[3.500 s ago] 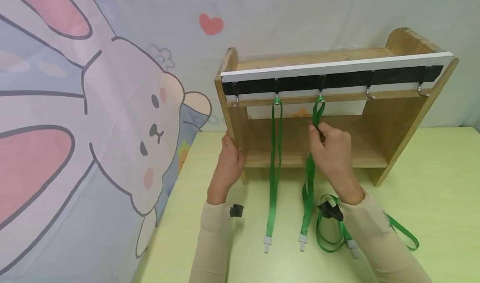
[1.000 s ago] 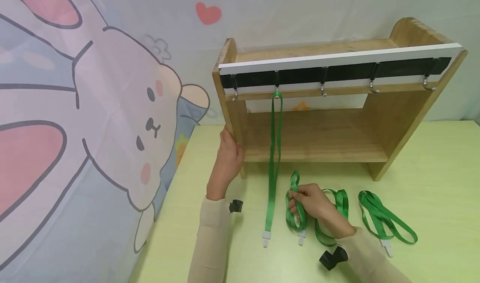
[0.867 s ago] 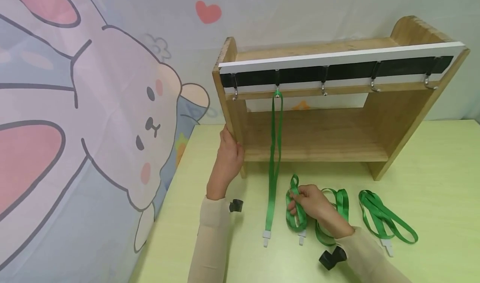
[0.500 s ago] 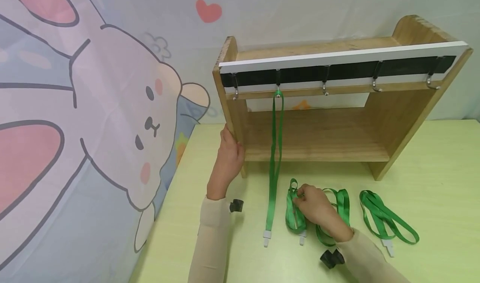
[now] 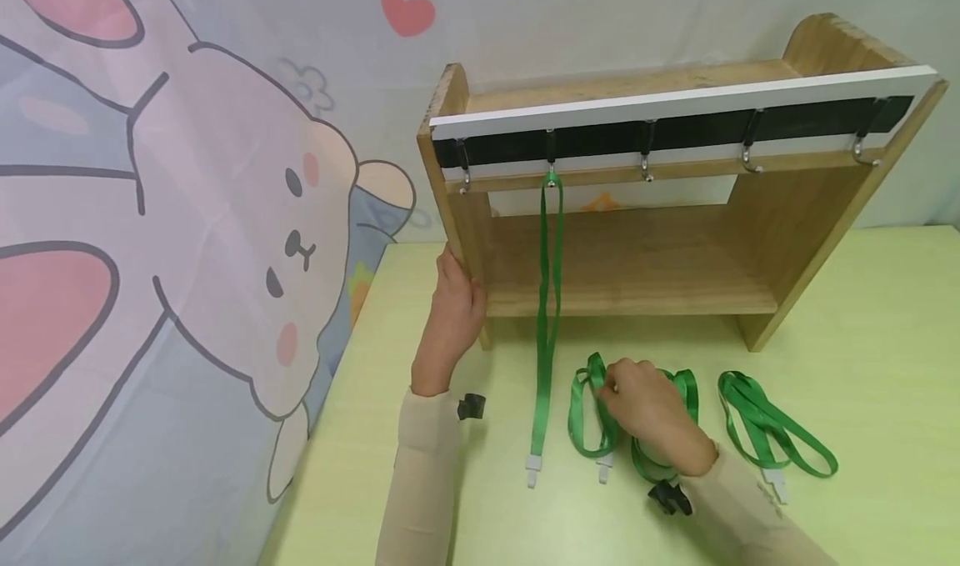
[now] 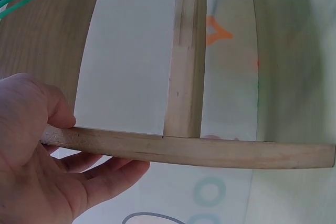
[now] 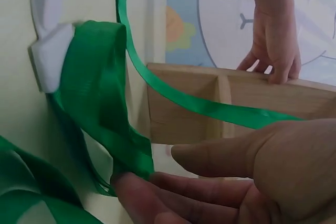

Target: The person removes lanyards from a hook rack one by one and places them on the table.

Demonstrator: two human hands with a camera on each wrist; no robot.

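Note:
My left hand [image 5: 452,316] grips the left side panel of a wooden shelf [image 5: 675,266]. In the left wrist view, the thumb is on one face of the side panel [image 6: 210,152] and the fingers on the other. My right hand [image 5: 648,403] is over the table beside a looped green lanyard [image 5: 577,416]. In the right wrist view its fingertips touch that folded lanyard [image 7: 100,72], while the thumb stands apart from them. Another green lanyard [image 5: 540,366] hangs from the second hook, its white clip [image 5: 533,470] low.
A row of metal hooks [image 5: 646,168] runs along the shelf's front rail. One coiled lanyard [image 5: 686,391] lies partly hidden under my right hand, and another lanyard [image 5: 772,424] lies further right on the pale table [image 5: 885,341]. A printed cloth [image 5: 247,216] stands behind and left.
The lanyard that my right hand held at the third hook now lies looped on the table. The right hand came down with it, then loosened its fingers. My left hand stays on the shelf.

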